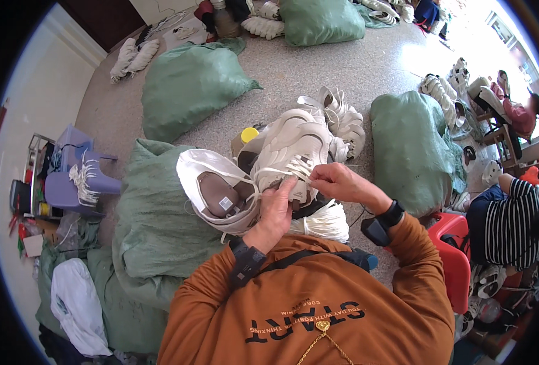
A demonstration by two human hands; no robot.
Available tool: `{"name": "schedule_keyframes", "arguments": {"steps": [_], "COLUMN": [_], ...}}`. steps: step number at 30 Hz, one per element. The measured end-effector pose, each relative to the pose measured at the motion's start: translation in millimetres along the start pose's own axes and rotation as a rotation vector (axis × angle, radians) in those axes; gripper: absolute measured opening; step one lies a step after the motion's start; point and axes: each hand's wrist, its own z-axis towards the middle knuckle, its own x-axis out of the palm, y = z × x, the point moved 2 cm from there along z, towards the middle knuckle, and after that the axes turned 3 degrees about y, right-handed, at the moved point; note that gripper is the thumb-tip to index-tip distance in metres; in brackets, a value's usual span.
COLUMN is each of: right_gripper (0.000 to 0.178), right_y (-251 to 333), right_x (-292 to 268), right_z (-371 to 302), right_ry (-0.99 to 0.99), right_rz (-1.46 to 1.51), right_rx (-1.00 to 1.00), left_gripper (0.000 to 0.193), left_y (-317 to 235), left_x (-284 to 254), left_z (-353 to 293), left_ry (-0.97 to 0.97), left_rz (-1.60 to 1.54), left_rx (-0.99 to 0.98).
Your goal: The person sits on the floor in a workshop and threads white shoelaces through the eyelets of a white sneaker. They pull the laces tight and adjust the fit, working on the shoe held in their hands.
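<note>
In front of my body lies a group of off-white sneakers. My left hand (274, 210) grips one sneaker (277, 182) by its tongue and collar, thumb on top and the other fingers mostly hidden. Over the eyelets, my right hand (337, 181) is closed in a pinch on a white shoelace (300, 168). Left of my left hand sits another sneaker (221, 198), its opening showing a brown lining and a small white label. A bundle of white shoelaces (327, 222) lies close below my right hand. More laced sneakers (342, 125) rest just beyond.
Green sacks stand around me: one ahead (193, 88), one at right (412, 146), one at left (160, 207). A yellow-lidded container (249, 135) is behind the sneakers. A purple stool (78, 188) holds laces; a red stool (451, 255) is at my right. Other people sit at right.
</note>
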Motion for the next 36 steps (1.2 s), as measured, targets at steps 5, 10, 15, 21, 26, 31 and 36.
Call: {"name": "schedule_keyframes", "arguments": {"steps": [5, 10, 15, 21, 26, 31, 36], "right_gripper": [0.022, 0.023, 0.021, 0.018, 0.018, 0.017, 0.012], "right_y": [102, 239, 217, 32, 5, 10, 2], "right_x": [-12, 9, 17, 7, 19, 10, -3], "right_z": [36, 78, 89, 34, 22, 6, -30], "right_ry": [0.189, 0.356, 0.332, 0.021, -0.063, -0.052, 0.02], "right_rz": [0.012, 0.249, 0.191, 0.136, 0.162, 0.194, 0.166], "right_rx": [-0.201, -0.541, -0.467, 0.263, 0.292, 0.297, 0.313], "left_gripper": [0.026, 0.026, 0.03, 0.028, 0.024, 0.029, 0.034], "left_y": [7, 6, -4, -1, 3, -3, -2], "left_x": [-8, -9, 0, -5, -12, -6, -7], "left_z": [11, 19, 17, 5, 5, 3, 4], "left_ry": [-0.024, -0.04, -0.074, 0.089, 0.232, 0.161, 0.155], "left_rz": [0.019, -0.045, -0.091, -0.067, -0.05, -0.061, -0.059], "left_rx": [0.022, 0.02, 0.029, -0.069, -0.077, -0.081, -0.075]}}
